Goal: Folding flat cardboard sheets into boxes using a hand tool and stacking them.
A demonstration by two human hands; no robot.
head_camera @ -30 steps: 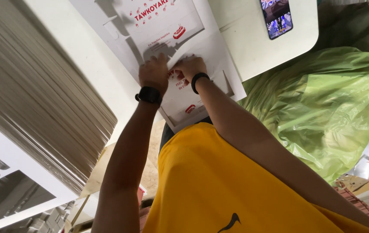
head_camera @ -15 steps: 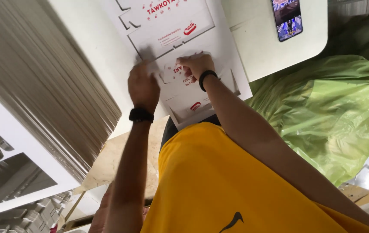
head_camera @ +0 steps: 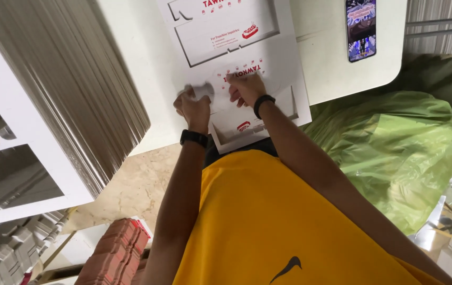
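A flat white die-cut cardboard sheet [head_camera: 236, 47] with red printing lies on a white table [head_camera: 331, 74] in front of me. My left hand [head_camera: 194, 108], with a black watch on its wrist, is closed on a small white piece of cardboard [head_camera: 200, 91] at the sheet's left edge. My right hand [head_camera: 246, 88], with a black band on its wrist, rests with curled fingers on the sheet's lower middle and holds it down. The two hands are close together. My yellow shirt fills the lower part of the view.
A tall stack of white cardboard sheets [head_camera: 62, 84] stands on the left. A phone [head_camera: 360, 29] with a lit screen lies on the table's far right. A large green plastic bag [head_camera: 395, 153] sits on the right. A red ribbed object [head_camera: 115, 253] is on the floor.
My left hand has moved back up to the sheet's left edge and closed on a white piece. The right hand stayed on the sheet, which now sits lower in view.
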